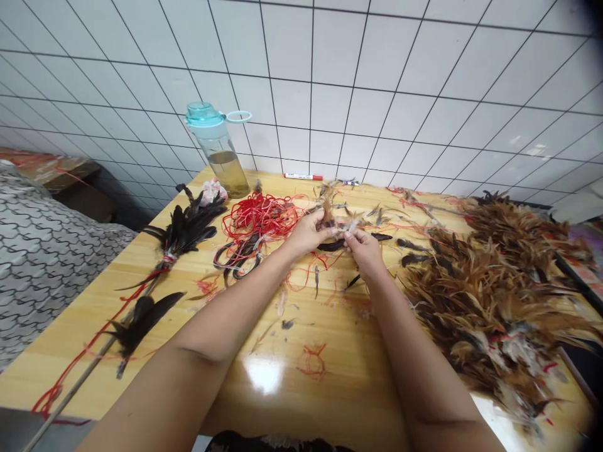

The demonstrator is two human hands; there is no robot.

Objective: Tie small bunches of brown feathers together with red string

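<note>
Both of my hands meet over the middle of the wooden table (292, 351). My left hand (311, 232) is closed on a small bunch of brown feathers (328, 216). My right hand (362, 246) pinches the pale, fluffy base of that same bunch, and a dark feather (332, 245) sticks out below the two hands. A tangle of red string (261, 215) lies just left of my left hand, with scissors (238, 260) in front of it.
A big heap of brown feathers (494, 282) covers the table's right side. A stick bound with black feathers (181, 235) lies at the left. A water bottle (219, 147) and a red marker (304, 177) stand by the tiled wall. Loose feathers and string scraps litter the table.
</note>
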